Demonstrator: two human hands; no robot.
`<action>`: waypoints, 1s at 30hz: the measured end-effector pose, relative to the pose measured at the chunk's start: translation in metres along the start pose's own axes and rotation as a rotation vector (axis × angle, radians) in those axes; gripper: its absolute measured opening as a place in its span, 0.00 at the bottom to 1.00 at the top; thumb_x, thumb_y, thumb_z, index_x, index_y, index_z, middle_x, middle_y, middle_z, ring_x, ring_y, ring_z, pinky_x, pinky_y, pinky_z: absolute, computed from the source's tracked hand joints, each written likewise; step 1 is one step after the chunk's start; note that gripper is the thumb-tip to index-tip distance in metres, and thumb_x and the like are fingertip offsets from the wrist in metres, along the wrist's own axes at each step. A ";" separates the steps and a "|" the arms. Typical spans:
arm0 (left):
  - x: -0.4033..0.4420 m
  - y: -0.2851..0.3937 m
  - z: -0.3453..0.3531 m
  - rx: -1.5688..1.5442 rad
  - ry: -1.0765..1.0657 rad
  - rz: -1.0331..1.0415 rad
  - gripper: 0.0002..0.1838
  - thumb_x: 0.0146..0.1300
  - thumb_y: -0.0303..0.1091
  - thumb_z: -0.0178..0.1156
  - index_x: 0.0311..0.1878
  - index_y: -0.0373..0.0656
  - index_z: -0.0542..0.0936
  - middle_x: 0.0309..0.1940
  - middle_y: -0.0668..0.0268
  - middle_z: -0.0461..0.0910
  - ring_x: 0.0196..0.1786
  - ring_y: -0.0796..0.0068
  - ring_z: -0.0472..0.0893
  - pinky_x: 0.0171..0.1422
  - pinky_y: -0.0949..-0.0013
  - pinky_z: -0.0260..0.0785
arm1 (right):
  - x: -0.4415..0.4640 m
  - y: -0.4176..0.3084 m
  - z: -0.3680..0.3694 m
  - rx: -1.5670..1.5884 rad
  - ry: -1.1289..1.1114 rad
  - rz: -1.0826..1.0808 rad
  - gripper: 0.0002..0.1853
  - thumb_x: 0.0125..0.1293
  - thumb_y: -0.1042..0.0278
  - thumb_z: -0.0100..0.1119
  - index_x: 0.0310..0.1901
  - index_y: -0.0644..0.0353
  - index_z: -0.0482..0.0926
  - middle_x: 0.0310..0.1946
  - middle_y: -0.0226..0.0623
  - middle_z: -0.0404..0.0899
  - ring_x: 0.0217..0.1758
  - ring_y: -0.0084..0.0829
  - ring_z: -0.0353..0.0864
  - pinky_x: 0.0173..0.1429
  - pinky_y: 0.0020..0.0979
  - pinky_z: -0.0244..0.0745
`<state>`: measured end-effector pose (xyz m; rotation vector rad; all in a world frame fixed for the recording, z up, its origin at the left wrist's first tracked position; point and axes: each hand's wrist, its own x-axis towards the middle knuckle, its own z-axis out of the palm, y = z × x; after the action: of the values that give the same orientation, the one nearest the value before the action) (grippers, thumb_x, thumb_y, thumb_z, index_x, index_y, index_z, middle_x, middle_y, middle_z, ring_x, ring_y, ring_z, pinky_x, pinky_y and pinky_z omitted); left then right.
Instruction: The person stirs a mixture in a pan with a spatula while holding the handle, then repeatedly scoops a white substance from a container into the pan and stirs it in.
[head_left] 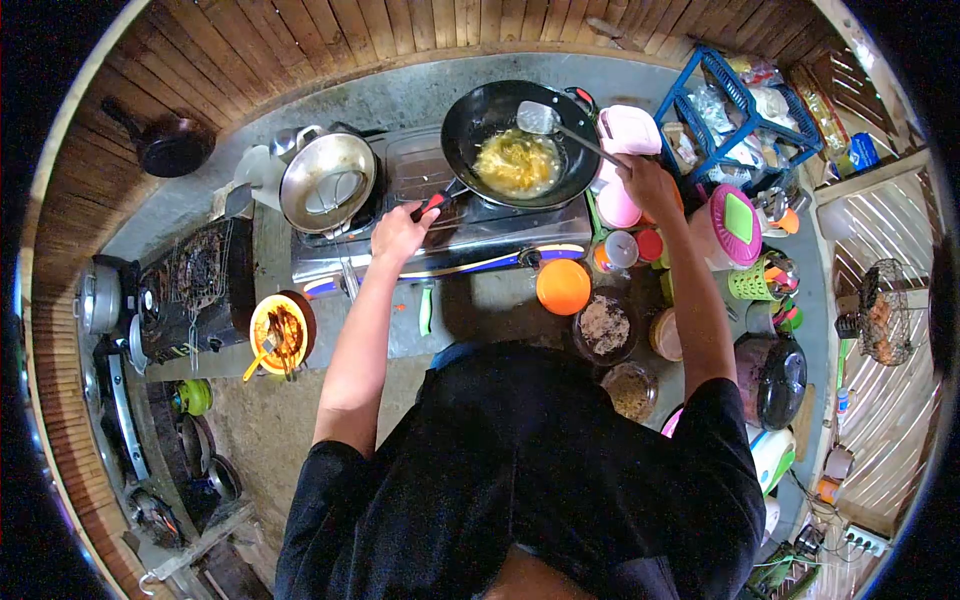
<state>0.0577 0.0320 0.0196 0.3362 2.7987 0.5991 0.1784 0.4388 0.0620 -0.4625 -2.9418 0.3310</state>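
A black wok (470, 125) sits on the right side of the gas stove (420, 170), with yellow food frying in bubbling oil (517, 163) inside it. My left hand (399, 236) is closed around the wok's red and black handle (433, 204). In my right hand (650, 186) is the dark handle of a spatula (538, 118). Its broad, pale blade is over the far part of the wok, above the food. On the left side of the stove rests a metal pan (296, 190) with a wire tool lying in it.
An orange lid (563, 287), a bowl of pale crumbly food (604, 328) and jars stand near my right arm. A green-handled knife (426, 310) lies before the stove. Left are an orange bowl (262, 325) with dark sauce and a charcoal grill (195, 280). A blue rack (690, 110) stands back right.
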 end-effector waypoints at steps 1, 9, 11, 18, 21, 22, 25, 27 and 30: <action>0.001 0.000 0.000 0.001 0.004 0.000 0.29 0.60 0.65 0.58 0.57 0.57 0.82 0.47 0.53 0.84 0.54 0.52 0.82 0.60 0.53 0.73 | 0.003 0.001 0.003 0.001 0.003 -0.002 0.16 0.65 0.62 0.59 0.53 0.54 0.81 0.43 0.50 0.83 0.46 0.49 0.83 0.48 0.46 0.78; 0.000 0.000 -0.004 0.040 -0.032 -0.019 0.31 0.60 0.67 0.57 0.60 0.59 0.80 0.48 0.52 0.83 0.54 0.51 0.82 0.60 0.52 0.73 | 0.038 0.021 0.069 0.230 0.058 -0.289 0.16 0.63 0.62 0.63 0.52 0.55 0.83 0.35 0.43 0.86 0.40 0.48 0.85 0.46 0.43 0.79; 0.004 -0.005 0.001 0.039 -0.016 -0.017 0.33 0.59 0.70 0.56 0.60 0.59 0.80 0.48 0.52 0.84 0.54 0.51 0.82 0.59 0.53 0.73 | 0.039 0.023 0.067 0.349 -0.038 -0.268 0.16 0.63 0.62 0.63 0.51 0.55 0.83 0.35 0.43 0.86 0.39 0.48 0.85 0.46 0.43 0.79; 0.001 0.000 -0.001 0.053 -0.024 -0.031 0.30 0.63 0.65 0.55 0.61 0.58 0.79 0.50 0.51 0.83 0.55 0.51 0.81 0.61 0.52 0.72 | 0.011 0.032 0.005 0.231 -0.026 -0.450 0.15 0.64 0.69 0.59 0.52 0.58 0.82 0.40 0.47 0.85 0.39 0.41 0.86 0.45 0.37 0.79; 0.003 -0.002 0.000 0.030 -0.038 -0.020 0.30 0.64 0.64 0.55 0.62 0.57 0.79 0.50 0.51 0.83 0.55 0.51 0.81 0.61 0.52 0.72 | -0.004 0.028 -0.016 0.059 0.116 -0.221 0.13 0.65 0.67 0.57 0.50 0.55 0.83 0.41 0.49 0.84 0.40 0.50 0.85 0.43 0.44 0.79; 0.003 -0.003 0.001 0.031 -0.040 -0.016 0.30 0.64 0.64 0.55 0.62 0.57 0.79 0.50 0.51 0.83 0.55 0.51 0.81 0.61 0.52 0.72 | -0.002 0.039 -0.005 0.058 0.117 -0.216 0.13 0.65 0.67 0.57 0.50 0.55 0.83 0.41 0.49 0.84 0.40 0.50 0.85 0.43 0.44 0.79; 0.006 -0.004 0.003 0.027 -0.038 -0.010 0.29 0.64 0.63 0.55 0.62 0.56 0.79 0.51 0.51 0.82 0.56 0.51 0.80 0.62 0.52 0.71 | -0.003 0.053 0.011 -0.230 0.205 -0.211 0.14 0.66 0.63 0.56 0.50 0.56 0.81 0.38 0.48 0.84 0.35 0.46 0.85 0.40 0.47 0.81; 0.006 -0.005 0.003 0.017 -0.041 -0.004 0.30 0.63 0.63 0.56 0.62 0.56 0.79 0.52 0.51 0.82 0.58 0.51 0.80 0.63 0.53 0.71 | -0.009 0.050 0.018 -0.322 0.271 -0.233 0.12 0.65 0.62 0.56 0.44 0.58 0.83 0.34 0.45 0.85 0.31 0.42 0.86 0.35 0.46 0.81; 0.006 -0.006 0.004 -0.010 -0.048 -0.025 0.30 0.63 0.63 0.57 0.62 0.57 0.79 0.52 0.51 0.82 0.58 0.51 0.79 0.64 0.53 0.70 | -0.020 0.027 0.012 -0.337 -0.092 -0.175 0.12 0.65 0.68 0.57 0.49 0.54 0.83 0.35 0.52 0.82 0.39 0.49 0.84 0.38 0.47 0.78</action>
<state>0.0521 0.0297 0.0126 0.3091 2.7486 0.5914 0.2034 0.4554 0.0421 -0.2280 -3.1085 -0.1727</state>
